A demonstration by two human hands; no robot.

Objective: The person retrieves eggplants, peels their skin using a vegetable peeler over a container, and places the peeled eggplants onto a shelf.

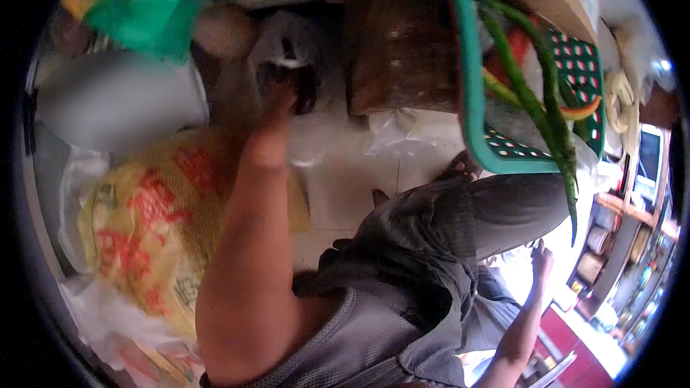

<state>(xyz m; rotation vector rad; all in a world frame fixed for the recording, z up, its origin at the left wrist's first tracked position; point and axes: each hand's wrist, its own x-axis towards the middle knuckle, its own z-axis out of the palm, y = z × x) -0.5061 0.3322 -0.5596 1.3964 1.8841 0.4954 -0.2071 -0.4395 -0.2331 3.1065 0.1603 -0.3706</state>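
Observation:
My left arm stretches away to the upper middle, where my left hand [279, 109] is at a thin clear plastic bag [286, 39] with something dark in it. Blur and shadow hide the fingers there. On the right, my right hand [543, 262] is raised beside my leg with its fingers curled in. A small dark thing shows at its fingertips, too small to name. Above my knee stands a green plastic basket [471, 79], holding long green chillies [528, 97] and an orange-yellow one [581, 110].
A yellow woven sack [136, 179] with red print lies left of my arm. Behind it are a pale rounded container [108, 100] and a green plastic item [154, 18]. A brown box [402, 50] stands beside the basket. Shelves with goods [611, 244] are far right.

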